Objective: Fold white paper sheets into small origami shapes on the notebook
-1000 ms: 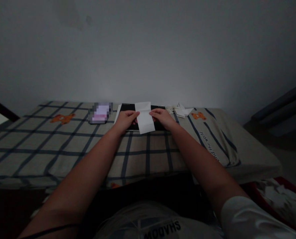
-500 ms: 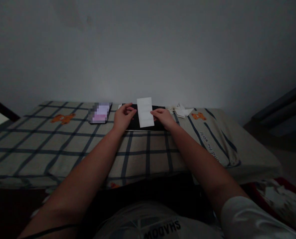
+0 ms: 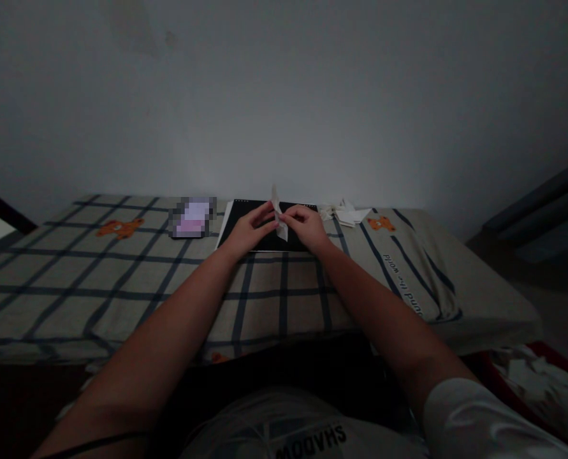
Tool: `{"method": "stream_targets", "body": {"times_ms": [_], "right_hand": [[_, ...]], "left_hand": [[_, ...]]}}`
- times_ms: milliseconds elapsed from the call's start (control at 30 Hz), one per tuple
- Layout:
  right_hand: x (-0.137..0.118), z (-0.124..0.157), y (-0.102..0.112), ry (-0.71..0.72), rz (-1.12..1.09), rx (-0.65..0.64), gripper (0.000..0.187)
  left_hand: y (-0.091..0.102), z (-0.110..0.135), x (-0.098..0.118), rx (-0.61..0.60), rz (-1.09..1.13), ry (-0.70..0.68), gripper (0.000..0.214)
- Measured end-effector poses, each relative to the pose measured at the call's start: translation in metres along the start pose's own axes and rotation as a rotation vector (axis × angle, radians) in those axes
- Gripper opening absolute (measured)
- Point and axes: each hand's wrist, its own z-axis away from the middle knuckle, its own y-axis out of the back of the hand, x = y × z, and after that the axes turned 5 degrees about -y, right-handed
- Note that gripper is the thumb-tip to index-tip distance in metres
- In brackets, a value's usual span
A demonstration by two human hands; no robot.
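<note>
A creased strip of white paper stands almost edge-on between my two hands, over a black spiral-bound pad. My right hand pinches it from the right between thumb and fingers. From the left, my left hand has its thumb and fingertips against the same paper, the fingers slightly curled. Where the fingertips of both hands meet, the exact grip is partly hidden. White sheet edges show under the pad's left side.
A phone with a blurred screen lies left of the pad. Folded white paper pieces lie to its right. Checked cloth covers the surface, which meets a grey wall. At lower right, a red container holds white paper scraps.
The paper has turned from facing me to nearly edge-on. My left hand has moved right, from beside the paper to touching it, uncovering the pad's left part.
</note>
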Motion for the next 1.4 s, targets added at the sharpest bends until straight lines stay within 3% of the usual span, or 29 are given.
{"method": "stream_targets", "body": {"times_ms": [267,500,633,800,1133,1400], "right_hand": [[-0.005,0.004,-0.005,0.153,0.101,-0.041,0.018],[-0.005,0.006,-0.011,0.298,0.276,-0.007,0.013],[-0.007,0.007,-0.012,0.337,0.346,-0.063,0.026],[-0.007,0.006,-0.012,0.386,0.494,-0.156,0.039],[-0.004,0.005,-0.002,0.373,0.612,-0.158,0.031],[0.018,-0.005,0.009,0.181,0.286,0.049,0.028]], "left_hand": [[-0.005,0.003,0.004,0.040,0.104,0.100,0.043],[-0.008,0.004,0.002,0.031,0.290,0.174,0.043],[-0.008,0.004,0.003,0.052,0.309,0.191,0.043],[-0.002,0.000,0.000,0.184,0.304,0.228,0.035],[0.012,-0.005,-0.002,0.331,0.201,0.237,0.027],[0.023,-0.009,-0.004,0.456,0.178,0.202,0.038]]}}
